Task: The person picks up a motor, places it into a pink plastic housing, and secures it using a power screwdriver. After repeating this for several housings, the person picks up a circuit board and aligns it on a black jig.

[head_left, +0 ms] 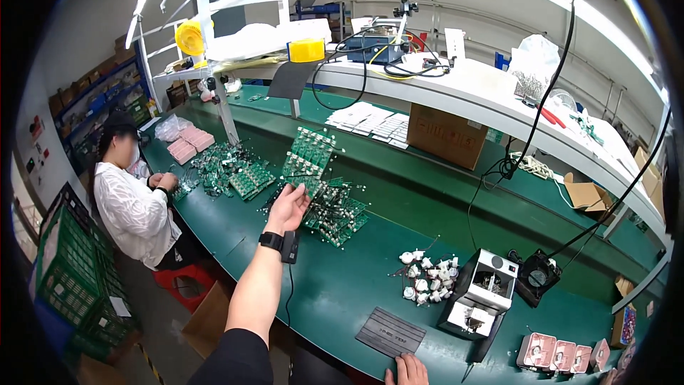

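Note:
My left hand (288,208) is closed on the lower edge of a green circuit board panel (311,151), which is lifted and tilted above the bench. Below and to the right of that hand lies a heap of similar circuit board panels (336,215) with small white parts. My right hand (407,371) rests at the near edge of the bench, beside a dark grey ribbed mat (390,331). Its visible fingers are apart and nothing shows in them; the lower part of the hand is cut off by the picture's edge.
White small components (427,276) lie left of a black-and-white bench machine (484,292). Pink trays (554,353) stand at the right. A co-worker (135,196) sits at the left by more boards (231,171). A black cable (552,78) hangs over the bench from the upper right.

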Tool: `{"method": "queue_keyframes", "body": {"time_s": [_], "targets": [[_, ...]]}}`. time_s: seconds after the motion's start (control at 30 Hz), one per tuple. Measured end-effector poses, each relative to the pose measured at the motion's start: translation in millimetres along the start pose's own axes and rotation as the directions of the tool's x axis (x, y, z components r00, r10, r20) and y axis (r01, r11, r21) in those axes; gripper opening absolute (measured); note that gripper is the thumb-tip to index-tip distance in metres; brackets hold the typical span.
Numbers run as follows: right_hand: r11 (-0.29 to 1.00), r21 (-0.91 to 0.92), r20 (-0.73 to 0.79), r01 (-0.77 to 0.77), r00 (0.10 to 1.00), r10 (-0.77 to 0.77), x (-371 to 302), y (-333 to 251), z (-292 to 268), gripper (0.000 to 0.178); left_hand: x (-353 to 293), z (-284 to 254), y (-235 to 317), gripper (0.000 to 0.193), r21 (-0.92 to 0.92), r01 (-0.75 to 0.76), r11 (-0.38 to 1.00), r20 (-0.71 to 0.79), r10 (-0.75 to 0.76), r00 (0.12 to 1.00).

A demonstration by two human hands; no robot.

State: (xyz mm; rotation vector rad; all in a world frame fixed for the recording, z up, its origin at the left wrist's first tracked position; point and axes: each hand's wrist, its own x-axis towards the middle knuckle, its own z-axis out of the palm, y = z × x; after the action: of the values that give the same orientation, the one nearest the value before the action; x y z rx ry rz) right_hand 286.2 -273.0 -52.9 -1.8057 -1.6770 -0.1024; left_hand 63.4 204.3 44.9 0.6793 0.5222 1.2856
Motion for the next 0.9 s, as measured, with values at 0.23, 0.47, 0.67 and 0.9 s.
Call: {"method": "queue_keyframes", "body": {"time_s": [0.23,0.47,0.67,0.9], "targets": [[0.999,-0.013,0.003,-0.045,0.999,0.045,2.1,3.4,-4.4,0.036,-122.0,51.7,-17.4,0.037,0.322,-0.176,0.93,0.257,0.093,0.962],[0.534,0.74,0.287,-0.409,0.91,0.299,48.6,1.9,-46.4,0.048,-300.8,54.9,-109.7,0.041,0.409,0.217,0.886,0.22,-0.326,0.919],[0.333,0.737,0.449,-0.588,0.794,0.41,58.8,21.8,-58.3,0.04,-318.1,49.8,-143.6,0.051,0.743,0.181,0.645,0.319,-0.578,0.751],[0.605,0.663,0.264,-0.441,0.894,0.361,102.5,39.2,-65.8,0.029,-284.9,54.3,-151.4,0.077,0.821,-0.557,-0.126,0.542,-0.134,0.83]]}}
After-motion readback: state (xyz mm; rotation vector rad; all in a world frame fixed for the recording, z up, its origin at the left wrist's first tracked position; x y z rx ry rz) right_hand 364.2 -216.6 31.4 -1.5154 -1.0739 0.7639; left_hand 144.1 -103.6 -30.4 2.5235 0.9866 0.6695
